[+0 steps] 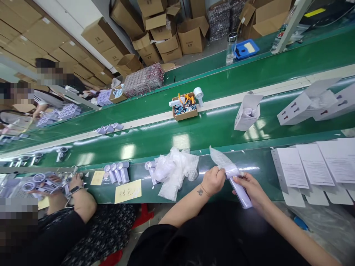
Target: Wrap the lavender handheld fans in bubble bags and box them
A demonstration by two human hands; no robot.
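Observation:
My left hand [213, 180] is closed on the open end of a clear bubble-wrap bag [220, 159] that points up and left over the green bench. My right hand [249, 189] grips the lilac handle of a small hand-held fan [239, 186], whose head sits inside the bag. A heap of more clear bags [174, 170] lies just left of my left hand. Beside the heap lie several lilac fans [118, 171] in a row.
Stacks of printed leaflets [314, 164] lie at my right. On the green conveyor stand an open white box [246, 112], flat white cartons [310, 103] and a small cardboard box of parts [184, 107]. A co-worker's hands [74, 183] handle fans at the left. Cardboard boxes pile up behind.

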